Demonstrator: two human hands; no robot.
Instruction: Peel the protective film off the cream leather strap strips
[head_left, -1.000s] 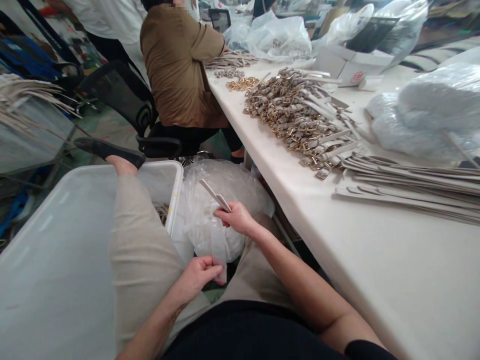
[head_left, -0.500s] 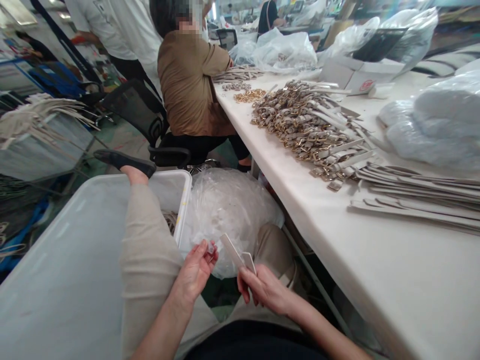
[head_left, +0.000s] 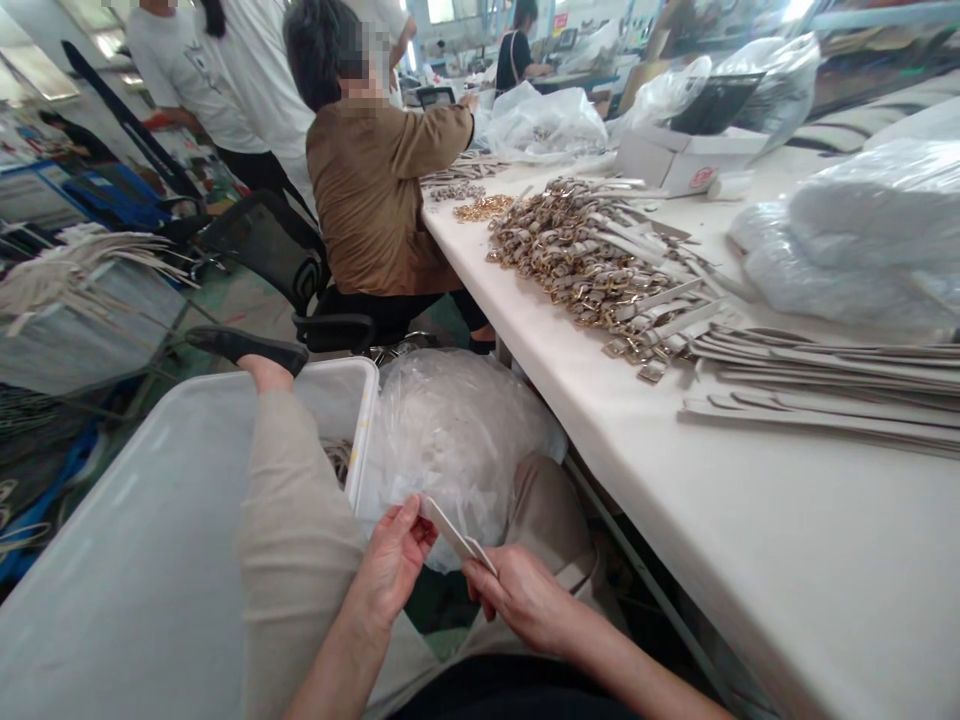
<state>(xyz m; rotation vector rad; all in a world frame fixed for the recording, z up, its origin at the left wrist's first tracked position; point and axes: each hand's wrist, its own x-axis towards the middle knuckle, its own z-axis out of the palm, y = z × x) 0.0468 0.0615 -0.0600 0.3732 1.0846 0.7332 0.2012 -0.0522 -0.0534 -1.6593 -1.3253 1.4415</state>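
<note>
Off-white flat straps (head_left: pixel 448 528) are in my right hand (head_left: pixel 517 595), which is closed round their lower end. One short, pointed tip shows beside a longer piece. My left hand (head_left: pixel 397 565) is closed in a pinch at the far end of the longer strap, thumb against its tip. Whether a bit of clear film is also between those fingers I cannot make out. Both hands are above my lap, in front of a big clear plastic bag (head_left: pixel 457 430) with pale contents.
To my right runs a white table (head_left: pixel 750 530) bearing a heap of buckled straps (head_left: pixel 592 270), stacked long strips (head_left: pixel 825 380) and plastic-wrapped bundles (head_left: pixel 862 230). A white bin (head_left: pixel 135 520) stands at my left leg. A person in brown (head_left: pixel 375 200) sits at the table ahead.
A second ago my hands were apart, with film hanging from the left one. My right hand has come down and back with the straps; my left has risen to meet their end.
</note>
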